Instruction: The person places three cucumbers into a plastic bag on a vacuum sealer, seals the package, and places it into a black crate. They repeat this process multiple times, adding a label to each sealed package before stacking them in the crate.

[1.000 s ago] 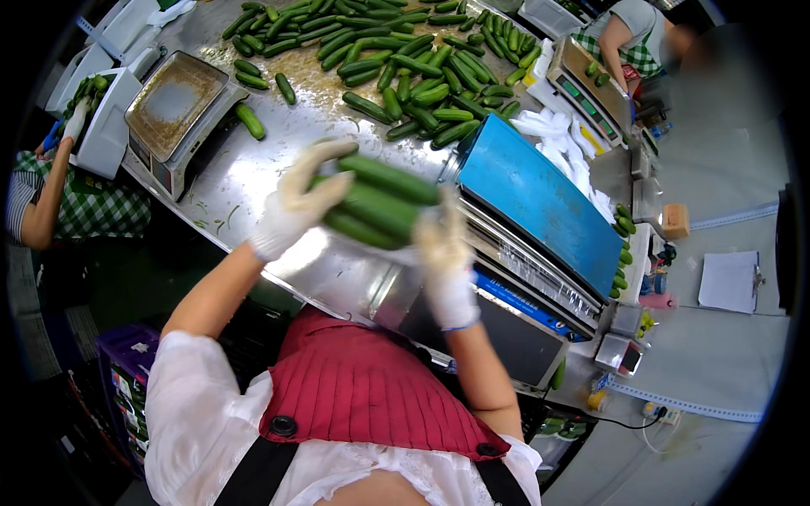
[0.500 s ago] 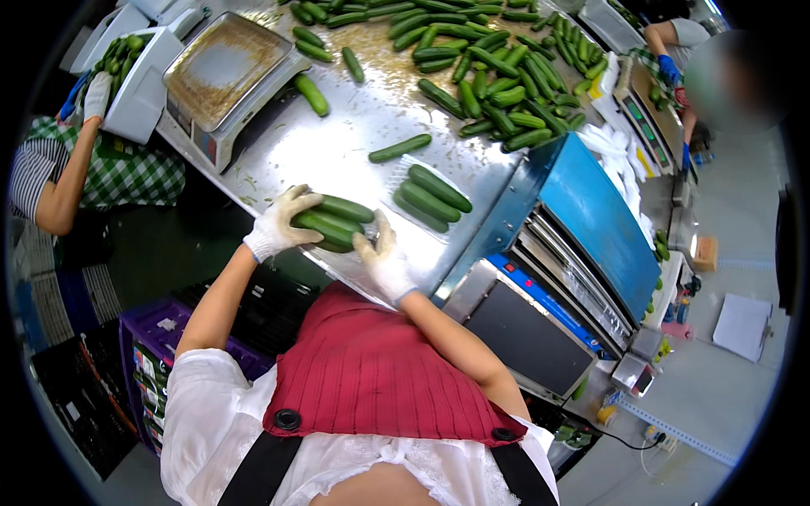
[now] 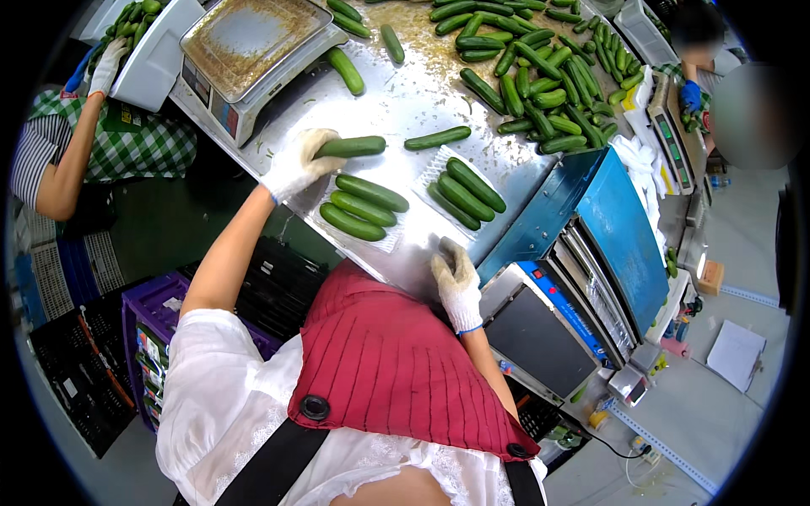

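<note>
My left hand (image 3: 305, 162), in a white glove, is closed around one end of a green cucumber (image 3: 353, 147), lifted off the metal table (image 3: 291, 101). Just below it, a row of cucumbers (image 3: 363, 204) rests on a white net sleeve (image 3: 393, 239). To the right lies a second row of cucumbers (image 3: 462, 196), on another white net sleeve (image 3: 429, 169). A loose cucumber (image 3: 437, 137) lies beyond the two rows. My gloved right hand (image 3: 457, 282) is at the table's near edge, its thumb and fingers apart with nothing between them.
A weighing scale (image 3: 257, 46) stands at the back left. A large pile of cucumbers (image 3: 544, 84) covers the far side. A blue-lidded sealing machine (image 3: 607, 236) is at my right. Co-workers are at left, by a white crate (image 3: 160, 55), and at far right.
The cucumbers both hands were gathering now lie in a row on their sleeve. My left hand has moved up with one cucumber; my right hand has let go and drawn back rightward.
</note>
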Demonstrator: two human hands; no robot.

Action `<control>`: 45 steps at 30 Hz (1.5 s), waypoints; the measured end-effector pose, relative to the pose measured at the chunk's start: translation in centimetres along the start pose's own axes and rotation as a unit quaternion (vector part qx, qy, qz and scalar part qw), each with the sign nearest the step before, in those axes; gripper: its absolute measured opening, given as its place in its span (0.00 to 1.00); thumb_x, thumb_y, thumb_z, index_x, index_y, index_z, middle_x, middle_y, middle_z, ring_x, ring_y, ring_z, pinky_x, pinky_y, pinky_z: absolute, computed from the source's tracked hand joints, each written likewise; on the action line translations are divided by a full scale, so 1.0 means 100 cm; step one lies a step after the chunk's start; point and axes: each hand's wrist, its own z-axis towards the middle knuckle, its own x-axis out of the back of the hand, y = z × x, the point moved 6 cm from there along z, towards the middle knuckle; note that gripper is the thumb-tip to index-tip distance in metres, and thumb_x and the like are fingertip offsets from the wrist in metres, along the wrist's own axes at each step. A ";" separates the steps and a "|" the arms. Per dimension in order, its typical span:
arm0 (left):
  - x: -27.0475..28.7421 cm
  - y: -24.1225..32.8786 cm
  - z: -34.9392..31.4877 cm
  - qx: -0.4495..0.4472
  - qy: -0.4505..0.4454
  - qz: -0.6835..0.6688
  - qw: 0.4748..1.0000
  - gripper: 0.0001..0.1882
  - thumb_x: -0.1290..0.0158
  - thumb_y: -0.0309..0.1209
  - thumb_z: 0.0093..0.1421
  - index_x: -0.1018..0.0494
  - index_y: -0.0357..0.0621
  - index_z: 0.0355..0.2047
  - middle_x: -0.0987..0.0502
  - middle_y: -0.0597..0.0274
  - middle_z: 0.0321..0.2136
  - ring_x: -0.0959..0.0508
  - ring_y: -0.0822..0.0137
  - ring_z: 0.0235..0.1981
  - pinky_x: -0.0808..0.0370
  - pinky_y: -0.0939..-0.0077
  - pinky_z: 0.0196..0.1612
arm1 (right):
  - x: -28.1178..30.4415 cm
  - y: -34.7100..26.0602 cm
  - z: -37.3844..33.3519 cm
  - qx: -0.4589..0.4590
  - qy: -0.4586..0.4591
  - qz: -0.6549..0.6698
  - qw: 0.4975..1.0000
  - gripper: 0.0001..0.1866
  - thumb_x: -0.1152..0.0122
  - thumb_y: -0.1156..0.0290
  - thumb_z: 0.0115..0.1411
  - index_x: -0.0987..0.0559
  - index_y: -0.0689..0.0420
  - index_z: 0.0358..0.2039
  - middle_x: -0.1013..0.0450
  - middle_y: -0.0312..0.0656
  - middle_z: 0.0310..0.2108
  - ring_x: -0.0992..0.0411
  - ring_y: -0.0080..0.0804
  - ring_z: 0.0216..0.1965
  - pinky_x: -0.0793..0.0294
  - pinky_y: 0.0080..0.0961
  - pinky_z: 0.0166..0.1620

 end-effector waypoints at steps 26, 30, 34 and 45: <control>-0.152 0.095 0.094 -0.009 -0.044 -0.027 0.999 0.41 0.49 0.61 0.57 0.34 0.45 0.61 0.32 0.28 0.53 0.30 0.36 0.55 0.33 0.57 0.59 | 0.065 0.003 0.099 -0.060 0.330 0.144 0.931 0.29 0.48 0.52 0.66 0.29 0.64 0.57 0.28 0.55 0.54 0.30 0.44 0.56 0.36 0.31 0.59; -0.154 0.085 0.110 -0.039 -0.018 -0.127 0.991 0.35 0.46 0.54 0.59 0.31 0.41 0.58 0.27 0.31 0.49 0.28 0.42 0.55 0.32 0.59 0.57 | 0.071 0.015 0.112 -0.081 0.322 -0.010 0.943 0.34 0.51 0.43 0.64 0.30 0.57 0.59 0.27 0.62 0.50 0.29 0.56 0.53 0.31 0.43 0.55; -0.119 0.101 0.112 -0.109 0.101 -0.116 0.982 0.31 0.47 0.51 0.62 0.31 0.44 0.58 0.25 0.37 0.48 0.27 0.46 0.51 0.32 0.60 0.56 | 0.088 -0.065 0.080 -0.038 0.306 -0.097 0.946 0.33 0.49 0.47 0.64 0.36 0.53 0.64 0.32 0.64 0.55 0.34 0.63 0.56 0.34 0.43 0.58; -0.136 0.367 0.066 -0.191 0.119 -0.138 0.964 0.33 0.53 0.55 0.65 0.34 0.47 0.61 0.33 0.38 0.57 0.30 0.48 0.56 0.35 0.62 0.60 | 0.294 -0.120 -0.037 0.199 0.409 -0.126 0.882 0.38 0.47 0.44 0.63 0.37 0.60 0.64 0.36 0.69 0.56 0.32 0.64 0.54 0.32 0.44 0.58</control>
